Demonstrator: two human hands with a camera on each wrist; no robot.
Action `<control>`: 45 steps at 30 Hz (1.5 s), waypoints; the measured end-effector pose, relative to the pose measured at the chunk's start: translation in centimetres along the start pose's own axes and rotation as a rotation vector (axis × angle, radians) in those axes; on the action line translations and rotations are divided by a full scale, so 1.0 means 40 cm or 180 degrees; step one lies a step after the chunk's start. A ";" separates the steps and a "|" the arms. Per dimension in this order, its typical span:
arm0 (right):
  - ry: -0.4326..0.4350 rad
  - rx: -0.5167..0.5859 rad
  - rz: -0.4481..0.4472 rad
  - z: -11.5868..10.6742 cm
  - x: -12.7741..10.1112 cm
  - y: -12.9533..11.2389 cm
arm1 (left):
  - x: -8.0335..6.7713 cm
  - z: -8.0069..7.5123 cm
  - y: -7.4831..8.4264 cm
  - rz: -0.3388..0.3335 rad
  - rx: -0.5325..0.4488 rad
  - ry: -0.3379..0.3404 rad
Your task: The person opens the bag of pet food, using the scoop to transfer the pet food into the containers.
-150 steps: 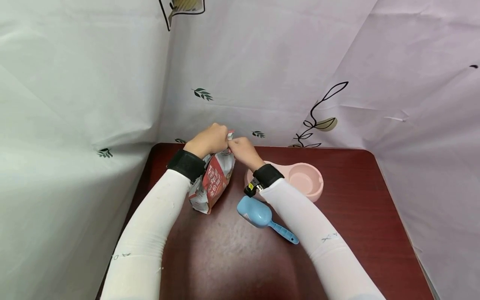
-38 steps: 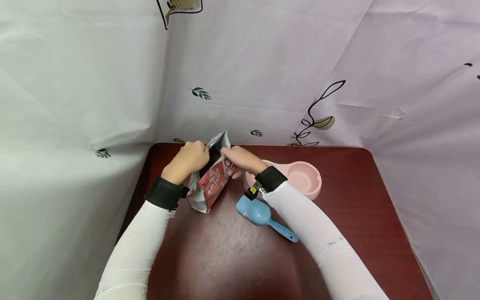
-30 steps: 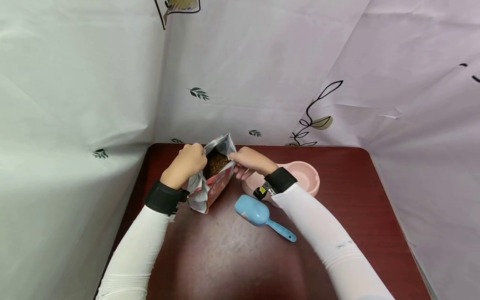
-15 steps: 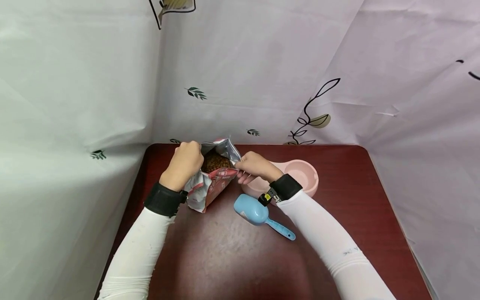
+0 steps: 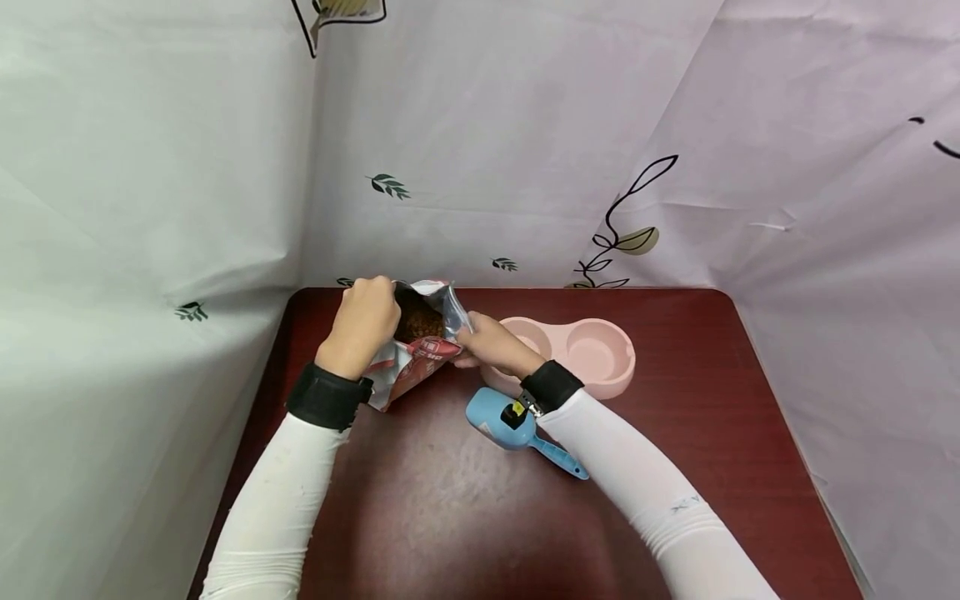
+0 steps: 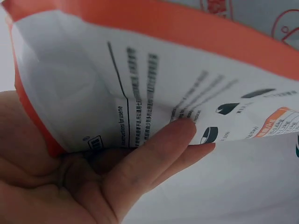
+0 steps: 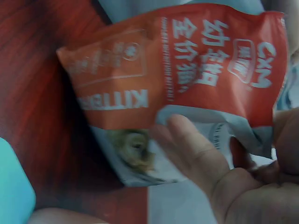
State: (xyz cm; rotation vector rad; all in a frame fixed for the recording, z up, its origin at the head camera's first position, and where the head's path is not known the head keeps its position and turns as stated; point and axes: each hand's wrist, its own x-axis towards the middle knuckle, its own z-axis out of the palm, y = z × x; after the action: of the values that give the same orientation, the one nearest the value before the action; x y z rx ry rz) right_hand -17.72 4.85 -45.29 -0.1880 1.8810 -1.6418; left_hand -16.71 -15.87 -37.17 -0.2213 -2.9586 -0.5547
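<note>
An open cat food bag (image 5: 412, 375), red and silver with kitten printing, stands tilted at the back left of the table. Brown kibble (image 5: 422, 325) shows inside its mouth. My left hand (image 5: 365, 327) grips the bag's left rim; in the left wrist view, the fingers (image 6: 149, 149) lie along the white printed panel. At the right rim, my right hand (image 5: 497, 345) pinches the bag edge between thumb and fingers. In the right wrist view, its fingers (image 7: 196, 149) lie against the bag's front (image 7: 205, 60). The bag's far side is hidden.
A pink double bowl (image 5: 555, 338) stands right of the bag, partly behind my right hand. In front of it lies a blue scoop (image 5: 486, 408), its handle pointing to the lower right. The dark red table (image 5: 465, 517) meets a cloth-covered wall (image 5: 480, 150) at the back.
The bag's top, pinched together five seconds ago, has been pulled apart, revealing kibble. In the last half second the bag has tipped left, and my right hand has moved slightly left with it.
</note>
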 end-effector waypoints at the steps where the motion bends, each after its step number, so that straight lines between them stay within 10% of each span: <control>1: 0.0062 0.0069 -0.0033 0.006 0.007 0.007 | 0.000 0.001 -0.002 0.0020 0.0022 0.0036; 14: 0.0367 0.0509 -0.0286 0.061 0.074 0.098 | -0.003 0.058 -0.022 0.0302 0.0266 0.0373; 25: 0.0247 0.0185 0.0324 0.025 0.001 0.135 | -0.050 0.105 0.017 0.0879 0.0661 0.0447; 37: 0.0494 0.0229 0.0520 0.062 -0.044 0.185 | -0.068 0.149 0.050 0.0700 0.0587 0.0447; 45: 0.0061 0.1064 0.0717 0.093 -0.058 0.201 | -0.092 0.181 0.074 0.0556 0.0569 0.0497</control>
State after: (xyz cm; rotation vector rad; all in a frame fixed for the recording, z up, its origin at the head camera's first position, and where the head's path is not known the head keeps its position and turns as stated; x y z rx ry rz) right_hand -11.56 4.57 -52.06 0.1732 1.5474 -1.7706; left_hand -13.29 -10.93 -43.38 -0.3935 -2.7805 -0.2705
